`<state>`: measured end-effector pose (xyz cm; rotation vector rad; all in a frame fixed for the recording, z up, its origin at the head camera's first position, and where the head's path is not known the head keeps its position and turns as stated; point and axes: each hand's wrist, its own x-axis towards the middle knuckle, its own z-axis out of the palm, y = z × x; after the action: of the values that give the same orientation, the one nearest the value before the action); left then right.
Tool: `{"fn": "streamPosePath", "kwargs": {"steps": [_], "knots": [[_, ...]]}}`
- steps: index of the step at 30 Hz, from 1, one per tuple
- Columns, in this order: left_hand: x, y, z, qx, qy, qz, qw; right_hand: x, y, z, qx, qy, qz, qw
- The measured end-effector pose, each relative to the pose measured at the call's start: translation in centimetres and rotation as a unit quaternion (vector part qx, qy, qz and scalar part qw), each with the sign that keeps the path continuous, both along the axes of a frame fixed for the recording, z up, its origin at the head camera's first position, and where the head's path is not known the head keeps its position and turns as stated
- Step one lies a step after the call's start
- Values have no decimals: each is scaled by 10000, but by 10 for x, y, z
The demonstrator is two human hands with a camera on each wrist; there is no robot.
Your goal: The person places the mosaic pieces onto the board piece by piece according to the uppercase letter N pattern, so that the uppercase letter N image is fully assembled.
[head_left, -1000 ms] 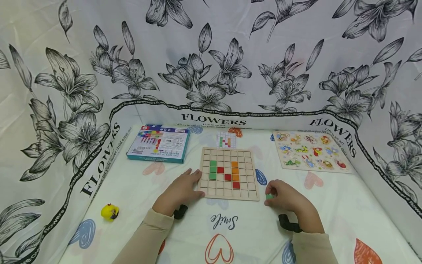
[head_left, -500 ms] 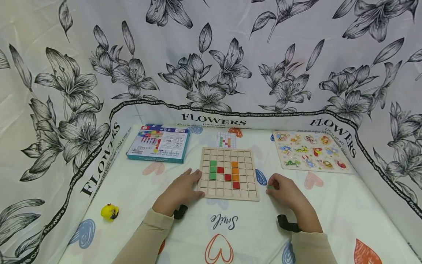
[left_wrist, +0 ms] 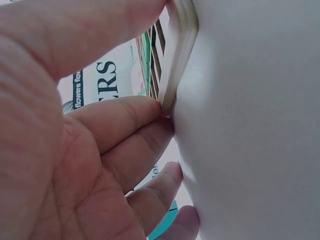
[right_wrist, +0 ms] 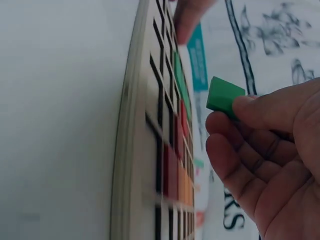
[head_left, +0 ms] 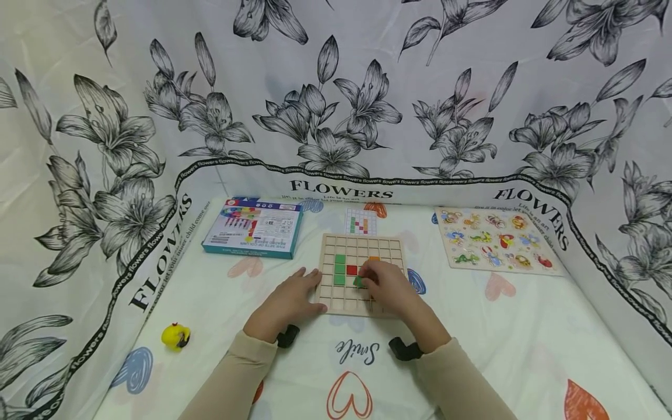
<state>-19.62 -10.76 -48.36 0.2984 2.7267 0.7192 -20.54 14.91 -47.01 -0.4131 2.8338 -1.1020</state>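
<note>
A wooden grid board (head_left: 338, 296) lies on the cloth with a column of green tiles (head_left: 339, 270), a red tile (head_left: 352, 270) and an orange tile (head_left: 374, 258) in its cells; other tiles are covered by the right hand. My left hand (head_left: 286, 300) rests against the board's left edge, fingers fairly straight along the side and thumb at the near corner. Over the middle of the board, my right hand (head_left: 391, 289) pinches a green square tile (right_wrist: 222, 95) between thumb and forefinger. In the right wrist view this tile is raised apart from the board, tilted.
Behind the board lies a pattern card (head_left: 360, 222) with a coloured grid. A flat boxed toy (head_left: 252, 230) is at back left, a picture puzzle board (head_left: 496, 240) at back right. A yellow toy duck (head_left: 175, 337) stands at left. Flower-printed curtains surround the cloth.
My right hand has lifted the green tile from the cloth right of the board and carried it leftward over the board. The left hand stays at the board's edge.
</note>
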Motion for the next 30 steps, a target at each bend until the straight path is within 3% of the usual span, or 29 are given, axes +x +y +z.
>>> {"fn": "streamPosePath", "kwargs": {"steps": [7, 11, 19, 30], "knots": [[1, -2, -2, 101, 118, -137, 9998, -14, -35, -10, -6, -96, 502, 9987], [0, -3, 0, 84, 147, -150, 9997, -18, -44, -14, 111, -84, 590, 9982], [1, -4, 2, 36, 143, -128, 9998, -18, -46, -14, 301, -54, 505, 9983], [2, -1, 4, 72, 68, -57, 9999, -10, -45, -12, 452, -431, 698, 9956]]}}
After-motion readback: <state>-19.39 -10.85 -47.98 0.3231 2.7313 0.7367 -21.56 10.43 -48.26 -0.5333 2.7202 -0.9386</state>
